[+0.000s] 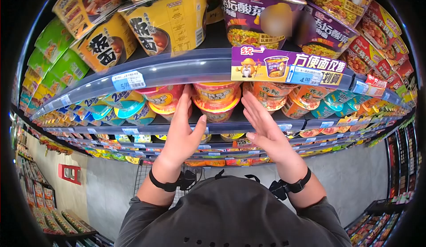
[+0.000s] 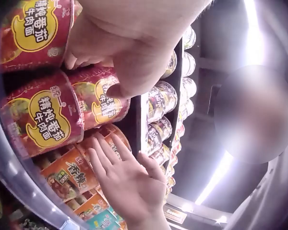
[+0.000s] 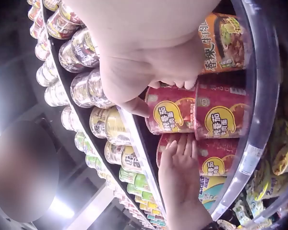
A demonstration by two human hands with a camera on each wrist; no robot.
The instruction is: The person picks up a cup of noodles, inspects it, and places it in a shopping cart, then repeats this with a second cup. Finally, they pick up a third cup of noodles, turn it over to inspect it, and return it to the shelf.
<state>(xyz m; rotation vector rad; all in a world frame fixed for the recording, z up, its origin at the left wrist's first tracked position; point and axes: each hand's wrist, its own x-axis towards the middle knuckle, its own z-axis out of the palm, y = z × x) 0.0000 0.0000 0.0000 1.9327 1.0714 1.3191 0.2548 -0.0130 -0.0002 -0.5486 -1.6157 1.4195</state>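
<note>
In the head view, two stacked red instant noodle cups (image 1: 216,93) stand between my hands, under the upper shelf's edge. My left hand (image 1: 182,131) is at their left side, fingers extended forward and thumb apart. On the other side is my right hand (image 1: 265,129), its fingers also straight, palm facing the stack. The right wrist view shows its fingertips right at the upper red cup (image 3: 170,110), beside the lower cup (image 3: 223,110). More red cups (image 1: 166,97) stand left of my left hand. Orange noodle cups (image 1: 273,93) sit right behind my right fingers.
The upper shelf's edge (image 1: 177,71) runs just over my fingers, with a purple price sign (image 1: 262,67). Above it stand yellow noodle tubs (image 1: 173,20) and purple noodle tubs (image 1: 253,16). Teal cups (image 1: 133,111) stand farther left. Below is a wire shopping cart (image 1: 144,176).
</note>
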